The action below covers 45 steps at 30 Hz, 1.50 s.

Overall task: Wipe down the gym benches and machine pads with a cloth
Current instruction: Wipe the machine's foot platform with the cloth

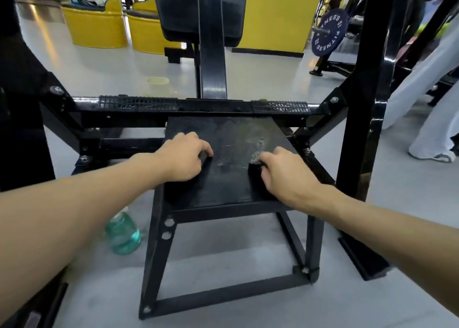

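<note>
The right hand [285, 176] grips a crumpled dark cloth [255, 162] at the right edge of the flat black bench [218, 193]. The left hand [182, 157] rests leftward, fingers curled, empty.

We count two hands, a left hand [182, 157] and a right hand [285, 176]; one cloth [255, 160]; one bench [223, 191]; one bottle [123, 235], lower left; one plate [329, 32], upper right; two tubs [95, 27], upper left.
</note>
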Each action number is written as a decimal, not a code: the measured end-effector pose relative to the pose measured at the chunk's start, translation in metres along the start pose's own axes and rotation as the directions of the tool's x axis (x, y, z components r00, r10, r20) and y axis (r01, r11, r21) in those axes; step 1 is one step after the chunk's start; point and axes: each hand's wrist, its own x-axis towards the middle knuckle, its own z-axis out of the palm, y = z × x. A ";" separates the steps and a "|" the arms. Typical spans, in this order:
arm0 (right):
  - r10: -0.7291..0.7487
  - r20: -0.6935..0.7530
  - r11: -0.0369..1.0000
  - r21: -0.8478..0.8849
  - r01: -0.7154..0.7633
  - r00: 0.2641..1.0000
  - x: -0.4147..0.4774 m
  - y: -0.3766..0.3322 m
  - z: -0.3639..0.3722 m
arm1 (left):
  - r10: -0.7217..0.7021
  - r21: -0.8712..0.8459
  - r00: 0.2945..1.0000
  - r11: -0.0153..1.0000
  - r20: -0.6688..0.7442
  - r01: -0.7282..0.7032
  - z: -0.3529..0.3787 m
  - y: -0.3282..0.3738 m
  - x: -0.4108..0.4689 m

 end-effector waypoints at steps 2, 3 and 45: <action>-0.026 0.001 1.000 0.004 0.026 1.000 -0.004 -0.033 0.001 | -0.012 -0.027 1.000 1.000 -0.009 0.012 -0.004 -0.007 -0.009; -0.046 0.013 0.999 -0.008 0.046 0.999 -0.004 -0.047 0.002 | -0.017 -0.058 1.000 0.998 -0.015 0.016 -0.005 -0.009 -0.011; -0.159 0.098 0.853 0.514 0.087 0.982 0.169 -0.214 0.094 | -0.894 -0.834 0.439 0.178 0.085 0.523 0.147 -0.151 -0.067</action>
